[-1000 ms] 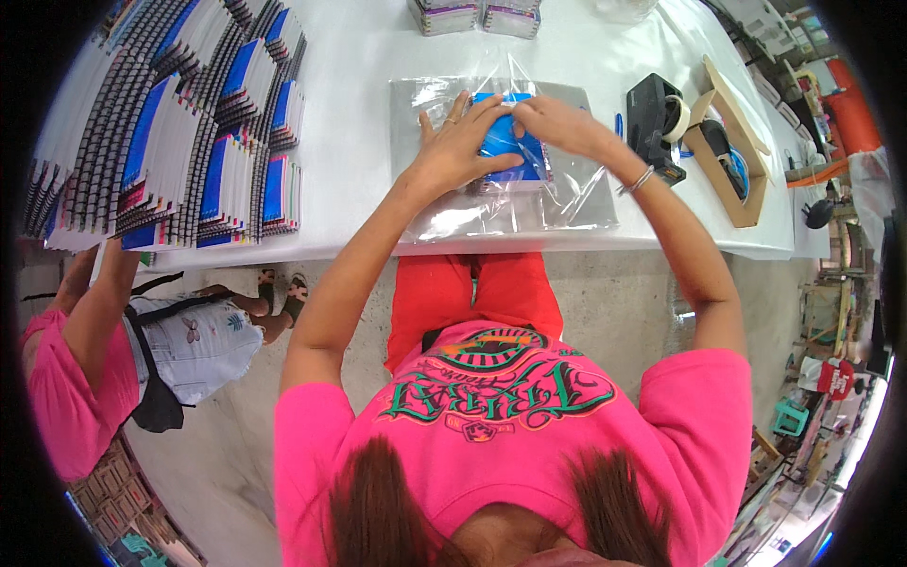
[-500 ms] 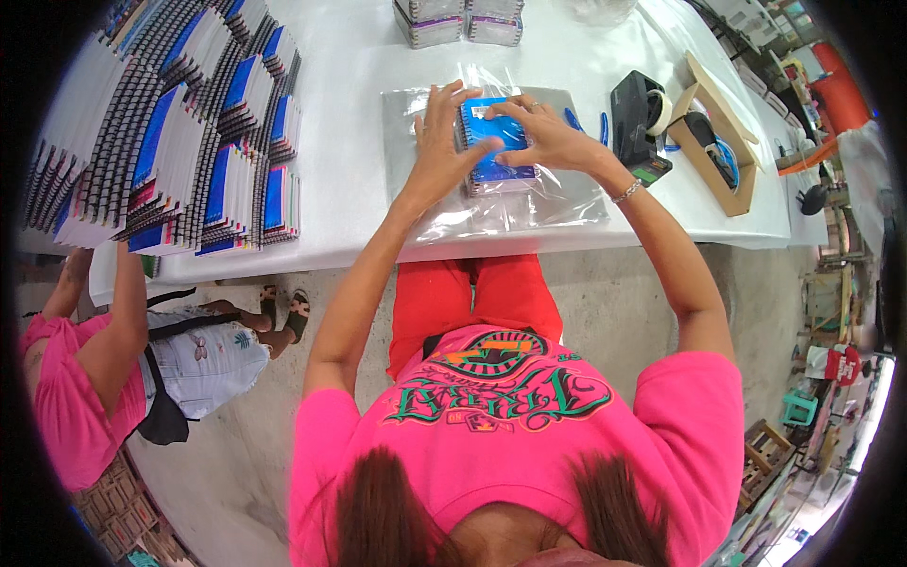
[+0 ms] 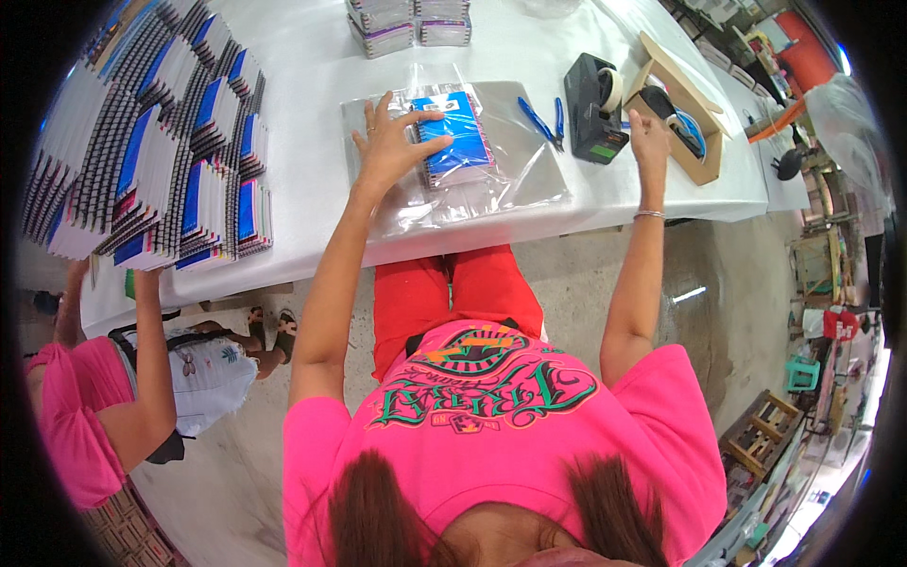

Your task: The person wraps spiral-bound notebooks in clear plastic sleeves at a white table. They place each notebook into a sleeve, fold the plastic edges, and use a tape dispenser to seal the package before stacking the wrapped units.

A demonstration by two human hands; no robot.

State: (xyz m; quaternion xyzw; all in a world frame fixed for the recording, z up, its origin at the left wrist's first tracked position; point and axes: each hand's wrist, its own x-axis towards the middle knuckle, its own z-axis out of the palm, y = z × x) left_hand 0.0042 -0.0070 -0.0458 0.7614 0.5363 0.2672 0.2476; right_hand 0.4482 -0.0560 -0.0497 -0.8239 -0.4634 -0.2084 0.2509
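Note:
A blue spiral notebook (image 3: 461, 142) lies flat on the table, with clear plastic wrap (image 3: 515, 189) over and around it. My left hand (image 3: 389, 142) is spread, its thumb and index finger resting on the notebook's left part. My right hand (image 3: 650, 142) is raised off to the right, between a black tape dispenser (image 3: 588, 118) with its tape roll (image 3: 611, 90) and an open cardboard box. Its fingers are curled together; whatever they hold, if anything, is too small to make out. Blue-handled cutters (image 3: 546, 125) lie between the notebook and the dispenser.
Tall stacks of spiral notebooks (image 3: 179, 142) fill the table's left side. Wrapped notebook bundles (image 3: 387, 38) stand at the back. The cardboard box (image 3: 704, 165) at right holds a black-and-blue item. Another person in a pink top (image 3: 85, 397) is at the far left.
My right hand has left the notebook and moved right to beside the tape dispenser. My left hand stays on the notebook. The view has shifted slightly, and the cutters now show fully.

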